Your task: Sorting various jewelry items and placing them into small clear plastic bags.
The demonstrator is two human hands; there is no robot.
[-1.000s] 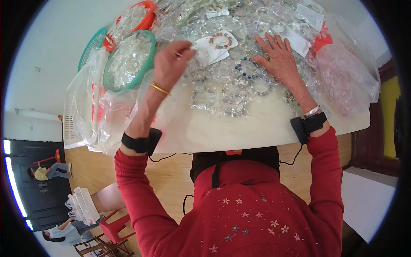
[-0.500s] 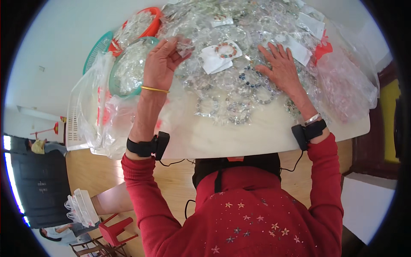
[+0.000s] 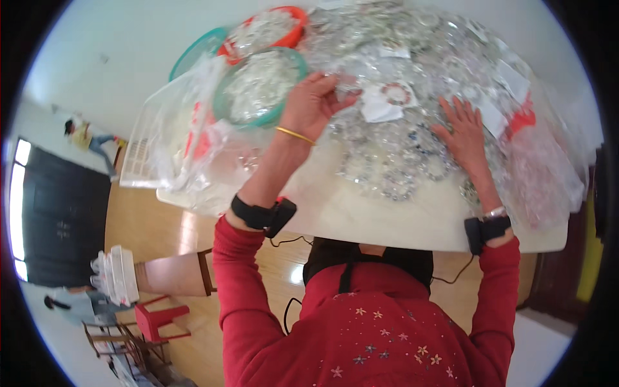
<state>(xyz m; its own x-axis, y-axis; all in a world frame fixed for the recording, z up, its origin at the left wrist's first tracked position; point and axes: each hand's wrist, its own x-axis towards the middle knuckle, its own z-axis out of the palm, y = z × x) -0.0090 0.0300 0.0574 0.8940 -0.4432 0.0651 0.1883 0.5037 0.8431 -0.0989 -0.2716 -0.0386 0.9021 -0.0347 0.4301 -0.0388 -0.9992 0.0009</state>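
Observation:
My left hand pinches a small clear plastic packet beside the teal basket; blur hides what the packet contains. On the right, my right hand lies with fingers spread over the heap of clear-wrapped bead bracelets. Between the hands, a reddish bead bracelet rests over white cards. Bluish and clear bead bracelets lie along the heap's near side.
A teal basket and a red basket hold clear packets; another teal basket stands behind. Plastic bags lie at right. The white table's front edge curves before me. Left are a red stool and two people.
The view has shifted, so the table and baskets appear farther right. My left hand keeps its pinch on the packet near the teal basket. My right hand stays spread on the heap.

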